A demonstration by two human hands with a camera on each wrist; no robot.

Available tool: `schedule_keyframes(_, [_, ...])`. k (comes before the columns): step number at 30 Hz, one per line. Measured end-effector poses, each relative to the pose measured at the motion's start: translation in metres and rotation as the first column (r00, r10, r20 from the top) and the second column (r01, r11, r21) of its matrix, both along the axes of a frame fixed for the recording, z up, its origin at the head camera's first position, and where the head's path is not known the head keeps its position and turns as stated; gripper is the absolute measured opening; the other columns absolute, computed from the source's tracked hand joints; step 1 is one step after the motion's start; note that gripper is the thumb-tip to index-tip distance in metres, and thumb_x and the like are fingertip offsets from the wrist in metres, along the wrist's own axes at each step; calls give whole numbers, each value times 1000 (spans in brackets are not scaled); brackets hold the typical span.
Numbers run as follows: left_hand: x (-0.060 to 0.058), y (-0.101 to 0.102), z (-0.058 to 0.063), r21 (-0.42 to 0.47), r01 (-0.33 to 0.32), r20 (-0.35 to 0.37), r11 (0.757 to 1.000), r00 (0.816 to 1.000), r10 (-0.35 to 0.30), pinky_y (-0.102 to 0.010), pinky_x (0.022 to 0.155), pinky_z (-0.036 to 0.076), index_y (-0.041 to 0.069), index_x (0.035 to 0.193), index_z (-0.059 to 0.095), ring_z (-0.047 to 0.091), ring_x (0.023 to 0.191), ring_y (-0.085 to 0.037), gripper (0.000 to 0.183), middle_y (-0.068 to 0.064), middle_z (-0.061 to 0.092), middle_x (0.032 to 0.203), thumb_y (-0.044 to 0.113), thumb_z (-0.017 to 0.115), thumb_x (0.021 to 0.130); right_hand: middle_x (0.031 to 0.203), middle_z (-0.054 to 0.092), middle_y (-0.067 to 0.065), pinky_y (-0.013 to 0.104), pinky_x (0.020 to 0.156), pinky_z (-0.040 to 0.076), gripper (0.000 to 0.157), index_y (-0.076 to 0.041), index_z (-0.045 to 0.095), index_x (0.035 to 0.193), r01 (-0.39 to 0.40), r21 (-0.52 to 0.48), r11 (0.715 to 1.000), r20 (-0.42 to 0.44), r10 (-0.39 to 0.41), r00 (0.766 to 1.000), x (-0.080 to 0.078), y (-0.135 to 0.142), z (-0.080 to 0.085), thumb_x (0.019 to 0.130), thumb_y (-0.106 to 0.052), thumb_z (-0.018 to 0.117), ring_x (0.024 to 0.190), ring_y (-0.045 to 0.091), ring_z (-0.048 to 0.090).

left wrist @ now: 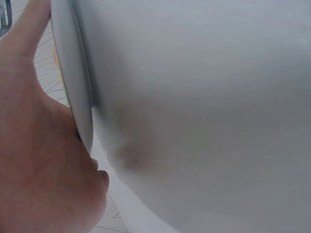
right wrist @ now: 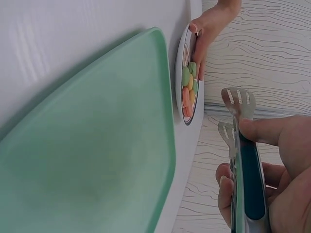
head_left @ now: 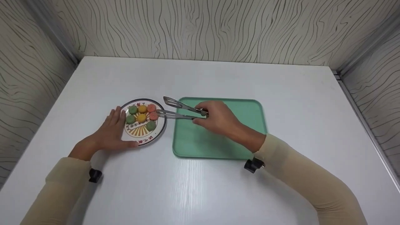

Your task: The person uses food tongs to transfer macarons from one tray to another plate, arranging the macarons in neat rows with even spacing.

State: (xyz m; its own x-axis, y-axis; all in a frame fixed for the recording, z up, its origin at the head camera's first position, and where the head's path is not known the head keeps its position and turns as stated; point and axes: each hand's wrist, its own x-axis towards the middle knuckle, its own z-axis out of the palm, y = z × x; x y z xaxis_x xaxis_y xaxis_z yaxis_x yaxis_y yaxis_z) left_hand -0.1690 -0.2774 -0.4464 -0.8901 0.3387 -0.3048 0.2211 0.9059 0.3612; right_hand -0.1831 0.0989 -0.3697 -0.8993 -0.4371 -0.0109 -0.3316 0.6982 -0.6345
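My right hand [head_left: 220,117] grips metal serving tongs [right wrist: 251,179] with teal handle grips, thumb on one arm and fingers round the other. The tong arms stand apart above the left part of a green tray [head_left: 200,140]. One slotted tip reaches the pink macarons [head_left: 152,108]; whether it touches them I cannot tell. Yellow macarons [head_left: 142,117] and green macarons [head_left: 151,126] lie on the same patterned round plate [head_left: 161,128]. Against that plate's left rim rests my left hand [head_left: 107,132], its fingers straight and its thumb stretched along the near edge.
Plate and tray lie side by side on a white table [head_left: 200,187], with a narrow gap between them. Wood-grain patterned panels [head_left: 200,31] rise behind the table and at both sides. A black clip [head_left: 253,164] sits at the right cuff.
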Motion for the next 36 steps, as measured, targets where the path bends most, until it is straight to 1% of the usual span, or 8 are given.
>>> schedule_keyframes(3, [0,0,0,-4,0,0,1000,1000,0,-65,120,3,-15,156,-1,-14,150,-52,134,-34,-15,163,72,68,81,103,73,5,34,72,48,33,-8,75,120,11,-4,1000,4,-11,1000,0,7,0,90,-22,78,83,18,56])
schedule_keyframes(8, [0,0,0,-9,1,-1,1000,1000,-1,-65,120,3,-15,156,-1,-14,150,-52,134,-34,-15,163,73,68,81,105,72,7,36,72,48,35,-6,74,121,18,-15,1000,9,-18,1000,0,19,-2,91,-21,78,83,19,56])
schedule_keyframes(15, [1,1,2,-4,-3,10,1000,1000,3,-65,120,2,-14,156,-2,-15,151,-50,134,-33,-16,163,73,67,82,117,72,12,40,83,52,39,-4,72,125,43,-27,999,13,-43,999,1,36,-4,91,-21,78,95,21,63])
schedule_keyframes(18, [1,2,2,-6,-4,8,1000,1000,4,-65,120,2,-14,156,-2,-14,151,-51,134,-33,-15,163,73,67,81,115,73,11,39,80,51,38,-5,73,124,52,-25,998,6,-52,999,2,43,-5,91,-22,78,92,20,62])
schedule_keyframes(22, [0,1,1,-9,-6,10,1000,1000,6,-64,121,2,-14,156,-2,-15,150,-50,134,-33,-15,163,73,67,81,109,73,11,35,74,47,37,-4,73,122,62,-21,998,-7,-62,998,1,54,-7,90,-21,79,85,19,57])
schedule_keyframes(27, [0,1,0,-26,-4,13,1000,1000,4,-64,121,1,-13,156,-3,-16,151,-49,134,-32,-16,164,75,65,81,103,73,9,33,69,43,36,-4,74,121,87,-20,996,-21,-87,996,2,66,-8,89,-20,80,79,18,53])
schedule_keyframes(31, [-1,1,0,-22,-3,11,1000,1000,3,-65,120,2,-13,156,-2,-15,151,-50,134,-32,-16,164,75,66,81,100,72,7,33,67,42,36,-3,74,120,107,-18,994,-19,-107,994,2,74,-9,89,-21,79,78,18,52])
schedule_keyframes(36, [0,0,1,-17,-4,16,1000,1000,5,-64,120,1,-13,156,-3,-16,150,-50,134,-32,-17,163,74,66,82,103,72,8,33,68,44,36,-4,73,121,125,-4,992,3,-125,992,3,83,-11,90,-22,78,80,19,53])
